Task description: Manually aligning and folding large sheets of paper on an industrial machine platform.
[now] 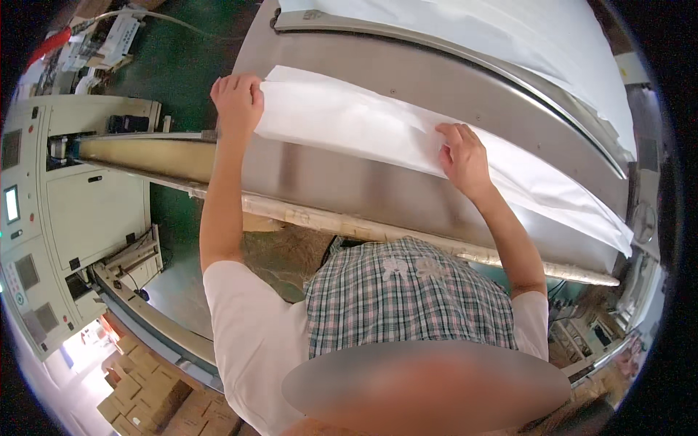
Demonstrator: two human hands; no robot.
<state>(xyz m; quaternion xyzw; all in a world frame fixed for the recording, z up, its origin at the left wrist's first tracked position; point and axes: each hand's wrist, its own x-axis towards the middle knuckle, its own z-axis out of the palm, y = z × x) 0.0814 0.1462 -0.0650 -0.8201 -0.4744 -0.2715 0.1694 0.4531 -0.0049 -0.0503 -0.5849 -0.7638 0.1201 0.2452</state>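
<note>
A long strip of thin white sheet material (342, 109), perhaps cloth, lies across the grey metal table (327, 171). Its edges look folded and a little creased, most of all toward the right end. My left hand (238, 102) is closed at the strip's left end, fingers curled over and thumb toward the sheet. Farther right, my right hand (465, 154) rests on the strip with fingers bent and the thumb apart from the index finger. What lies under its fingertips is hidden.
A metal bar (451, 54) runs along the table's far side, with a larger white sheet (502, 36) behind it. A long roller (349, 225) borders the near edge. Pale machine cabinets (94, 211) stand at left; cardboard boxes (145, 389) are stacked at lower left.
</note>
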